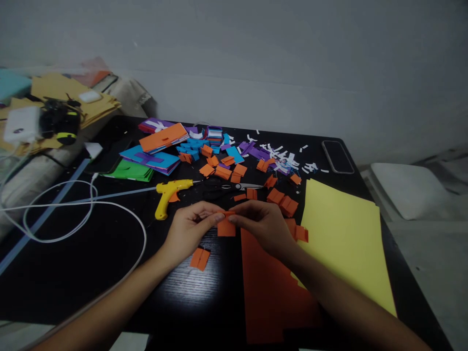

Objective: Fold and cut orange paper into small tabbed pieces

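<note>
Between my two hands is a small orange paper piece (pixel 226 228), pinched along its top edge just above the black table. My left hand (pixel 192 224) grips its left side with thumb and fingers together. On the right side my right hand (pixel 261 222) pinches it the same way, the fingertips of both hands close together. A folded orange paper piece (pixel 200 259) lies on the table below my left hand. Under my right hand and forearm is a large orange sheet (pixel 268 287), partly hidden. Several small folded orange pieces (pixel 288 205) lie beyond my right hand.
A yellow glue gun (pixel 168 195) and scissors (pixel 234 186) lie beyond my hands. Yellow sheets (pixel 340 234) and a phone (pixel 337 157) are at the right. Coloured paper stacks (pixel 153 158) and white scraps (pixel 283 156) cover the back. A white cable (pixel 142 229) loops at the left.
</note>
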Available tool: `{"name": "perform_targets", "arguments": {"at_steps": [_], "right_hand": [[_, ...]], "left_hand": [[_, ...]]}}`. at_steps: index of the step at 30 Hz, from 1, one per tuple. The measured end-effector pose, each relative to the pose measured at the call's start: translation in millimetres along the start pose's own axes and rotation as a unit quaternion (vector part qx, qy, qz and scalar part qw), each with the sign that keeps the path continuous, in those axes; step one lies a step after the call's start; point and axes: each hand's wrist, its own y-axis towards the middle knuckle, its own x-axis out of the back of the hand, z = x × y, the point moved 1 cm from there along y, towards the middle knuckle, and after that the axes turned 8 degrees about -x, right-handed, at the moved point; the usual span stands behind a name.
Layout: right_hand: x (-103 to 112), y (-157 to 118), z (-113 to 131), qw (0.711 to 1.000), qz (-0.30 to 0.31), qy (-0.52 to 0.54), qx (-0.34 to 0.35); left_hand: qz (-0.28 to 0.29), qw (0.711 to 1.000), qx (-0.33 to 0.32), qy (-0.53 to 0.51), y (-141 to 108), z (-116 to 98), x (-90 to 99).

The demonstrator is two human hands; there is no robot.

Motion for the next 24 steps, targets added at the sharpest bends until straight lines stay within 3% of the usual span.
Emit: {"name": "perform_targets", "arguments": {"at_steps": [15,24], "right_hand": [[-1.0,-0.6,0.1,1.0,0.021,-0.006,-0.004],[-2.3,-1.4,-0.1,0.998,0.018,-0.037,0.046]], "left_hand": [[-0.003,0.998,-0.028,0.06,-3.1,0.3,1.6],[-0.001,0.994,-0.063,0.087,-5.9,-1.4,0.7]]}}
